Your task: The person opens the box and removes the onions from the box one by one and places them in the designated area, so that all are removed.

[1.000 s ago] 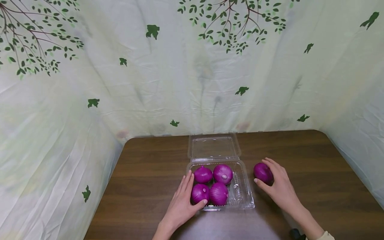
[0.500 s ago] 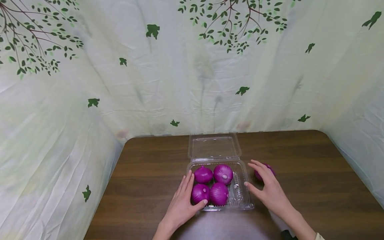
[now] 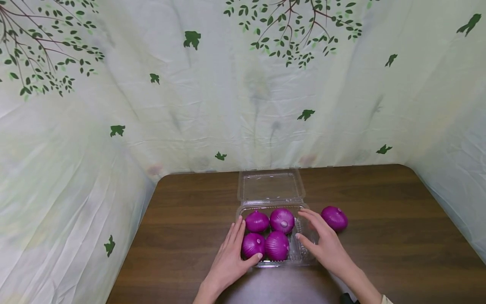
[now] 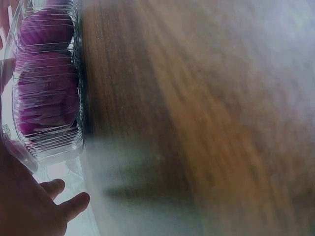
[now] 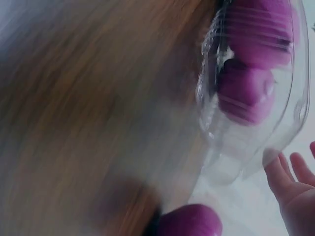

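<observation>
A clear plastic clamshell container sits on the table holding several purple onions, or onion-like models. My left hand rests along the container's left side with fingers extended, its thumb by the front-left onion. Over the container's right side is my right hand, fingers apart and relaxed, holding nothing. Behind that hand, on the wood, lies a single purple onion. The right wrist view has the fingers close to the container wall; whether they touch is unclear.
The container's clear lid lies folded back toward the far edge. A brown wooden table is bordered by a pale curtain printed with leaves and branches. A dark object shows by the right wrist.
My right hand has come away from the single onion and moved left to the container's right side. That onion stays on the table. The left hand keeps its place.
</observation>
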`<state>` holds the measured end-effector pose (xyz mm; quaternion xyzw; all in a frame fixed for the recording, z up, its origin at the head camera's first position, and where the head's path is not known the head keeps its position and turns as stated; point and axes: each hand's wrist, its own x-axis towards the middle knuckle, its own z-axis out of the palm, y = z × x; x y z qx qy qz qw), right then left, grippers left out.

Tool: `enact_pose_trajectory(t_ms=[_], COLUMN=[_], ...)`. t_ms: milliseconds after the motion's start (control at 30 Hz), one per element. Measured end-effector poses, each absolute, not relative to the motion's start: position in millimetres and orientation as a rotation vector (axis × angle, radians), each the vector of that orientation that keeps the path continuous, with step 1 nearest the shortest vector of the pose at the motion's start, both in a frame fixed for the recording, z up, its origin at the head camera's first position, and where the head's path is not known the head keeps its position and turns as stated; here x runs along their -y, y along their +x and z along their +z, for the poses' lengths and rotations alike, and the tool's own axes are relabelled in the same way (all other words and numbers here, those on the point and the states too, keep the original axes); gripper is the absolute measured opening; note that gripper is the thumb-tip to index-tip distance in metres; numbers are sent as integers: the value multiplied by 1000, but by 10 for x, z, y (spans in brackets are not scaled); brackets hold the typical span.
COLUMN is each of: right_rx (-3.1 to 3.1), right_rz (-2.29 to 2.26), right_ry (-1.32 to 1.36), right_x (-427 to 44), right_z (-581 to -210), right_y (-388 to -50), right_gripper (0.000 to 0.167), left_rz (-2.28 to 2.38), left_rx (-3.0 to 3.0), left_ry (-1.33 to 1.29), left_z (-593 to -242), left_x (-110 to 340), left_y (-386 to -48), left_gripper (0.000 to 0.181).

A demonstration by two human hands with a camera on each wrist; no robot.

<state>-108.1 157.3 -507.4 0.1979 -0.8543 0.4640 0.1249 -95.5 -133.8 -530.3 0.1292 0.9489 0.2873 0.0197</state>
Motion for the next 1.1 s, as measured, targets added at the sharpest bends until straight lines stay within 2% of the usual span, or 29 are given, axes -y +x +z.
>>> enact_pose_trajectory(t_ms=[467,833,1100], right_rx=[2537,2810,2918], right_rz=[1499,1143,1043], right_ry=[747,736,809], right_x=[-1310,-1194,-1156], right_z=[-5147,-5142,-5165], right_y=[-1123,-1114,-1134], right_gripper=[50,52,64], left_rz=[897,900,903], left_rx=[-2939,-2955,-2956], left_ry=[395,418,418], left_z=[-5310,-5299,-5297], left_x=[1342,1340,1336], left_y=[-961,-965,-964], left_gripper=[103,102,102])
